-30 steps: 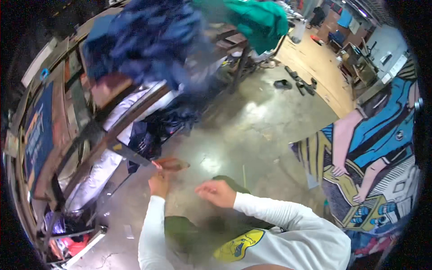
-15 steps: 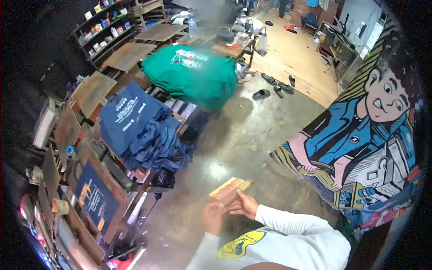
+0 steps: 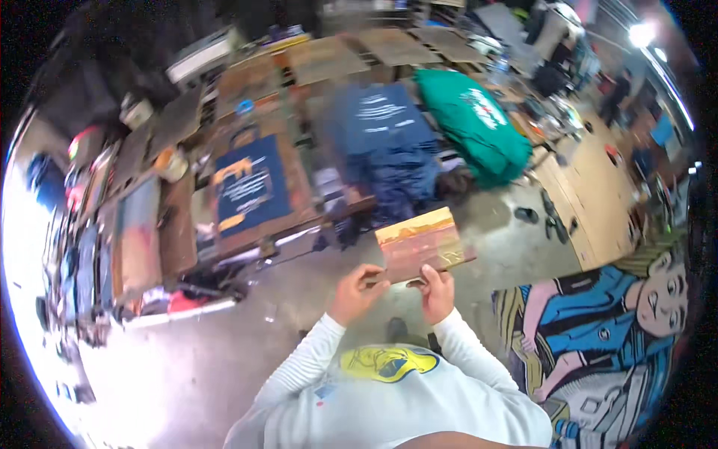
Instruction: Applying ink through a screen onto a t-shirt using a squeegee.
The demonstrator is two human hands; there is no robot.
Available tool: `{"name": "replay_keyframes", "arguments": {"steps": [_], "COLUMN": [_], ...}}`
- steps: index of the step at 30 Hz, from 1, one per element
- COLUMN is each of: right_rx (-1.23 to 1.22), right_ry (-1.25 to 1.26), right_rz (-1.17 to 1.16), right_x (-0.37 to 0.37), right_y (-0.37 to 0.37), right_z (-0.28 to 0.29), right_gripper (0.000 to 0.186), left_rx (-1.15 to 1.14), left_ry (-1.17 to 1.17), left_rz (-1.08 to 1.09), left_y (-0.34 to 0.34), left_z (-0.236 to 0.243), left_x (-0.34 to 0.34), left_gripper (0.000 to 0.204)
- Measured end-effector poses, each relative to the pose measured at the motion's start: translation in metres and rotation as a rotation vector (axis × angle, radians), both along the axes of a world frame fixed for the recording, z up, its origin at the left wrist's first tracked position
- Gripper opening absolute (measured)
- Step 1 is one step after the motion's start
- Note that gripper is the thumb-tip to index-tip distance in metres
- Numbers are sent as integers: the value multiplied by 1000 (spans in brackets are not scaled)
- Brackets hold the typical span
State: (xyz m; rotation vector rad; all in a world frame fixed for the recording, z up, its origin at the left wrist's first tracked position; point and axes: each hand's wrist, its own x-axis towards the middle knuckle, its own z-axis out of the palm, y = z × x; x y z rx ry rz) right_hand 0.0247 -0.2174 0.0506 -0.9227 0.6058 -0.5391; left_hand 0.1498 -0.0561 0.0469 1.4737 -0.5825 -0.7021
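Observation:
A flat rectangular yellow-and-brown board (image 3: 420,243), squeegee-like in shape, is held up in front of me. Its far edge is yellow, and the rest is reddish brown with stains. My right hand (image 3: 437,293) grips the near edge, thumb on the upper face and fingers beneath. My left hand (image 3: 357,293) is closed in a pinch at the near left corner; its fingertips partly hide that corner. Beyond the board lies a pile of navy shirts (image 3: 385,142) with white print. A navy printed cloth (image 3: 250,183) is spread flat on a wooden board to the left.
A heap of green shirts (image 3: 475,127) lies beyond the navy pile. Worn wooden boards (image 3: 325,60) line the far side. Dark sandals (image 3: 526,215) are on the floor at right. A large cartoon-painted panel (image 3: 598,337) stands close on my right.
My view has swung left, so the tables now lie straight ahead. The board's broad face is now turned toward me, and my hands are farther apart along its near edge.

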Motion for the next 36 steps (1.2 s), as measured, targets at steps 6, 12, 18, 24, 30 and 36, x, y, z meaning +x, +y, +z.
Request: {"name": "replay_keyframes", "arguments": {"steps": [6, 12, 18, 24, 30, 36], "right_rx": [-157, -185, -75, 115, 230, 234], "right_ry": [-60, -10, -66, -63, -207, -94], "right_rz": [72, 378, 327, 230, 244, 427], "right_x": [102, 176, 214, 239, 267, 302], "right_y": [147, 232, 271, 248, 220, 186], "right_z": [-6, -5, -9, 1, 6, 2], "right_gripper": [26, 23, 18, 26, 23, 22], "left_rx": [51, 158, 91, 175, 47, -270], "left_ry": [-352, -214, -206, -177, -232, 455], "left_rz": [333, 820, 900, 703, 390, 328], "left_y": [202, 394, 464, 422, 298, 229], "left_z": [2, -17, -37, -52, -30, -19], "left_x": [73, 107, 118, 165, 218, 249], "left_gripper": [38, 26, 22, 16, 16, 25]}}
